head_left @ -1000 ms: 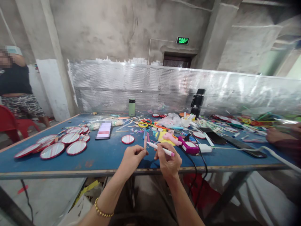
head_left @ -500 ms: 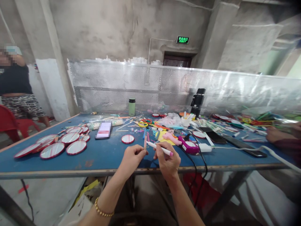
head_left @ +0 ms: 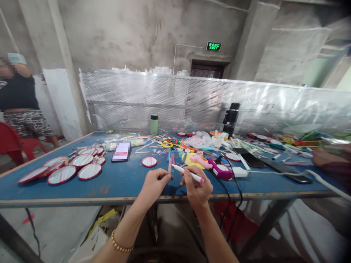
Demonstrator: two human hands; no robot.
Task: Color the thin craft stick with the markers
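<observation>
Above the table's front edge, my left hand (head_left: 157, 183) pinches the lower end of a thin flat stick, pinkish on its face, like a craft stick (head_left: 170, 164). My right hand (head_left: 199, 184) is closed around a white marker (head_left: 189, 172) with a pink end. The marker's tip points left and meets or nearly meets the stick's edge; I cannot tell which. Just beyond my hands lie a round red-rimmed mirror (head_left: 149, 162), a yellow paper piece (head_left: 192, 160) and a pink glue gun (head_left: 199, 159).
Several red-rimmed mirrors (head_left: 62, 174) are piled at the left, near a phone (head_left: 121, 151). A green bottle (head_left: 154, 125) and a black flask (head_left: 231, 119) stand at the back. Cables and a purple device (head_left: 221, 170) lie right. Another person's hand (head_left: 320, 157) rests far right.
My right hand and the marker have shifted very slightly right. My left hand keeps its hold on the stick.
</observation>
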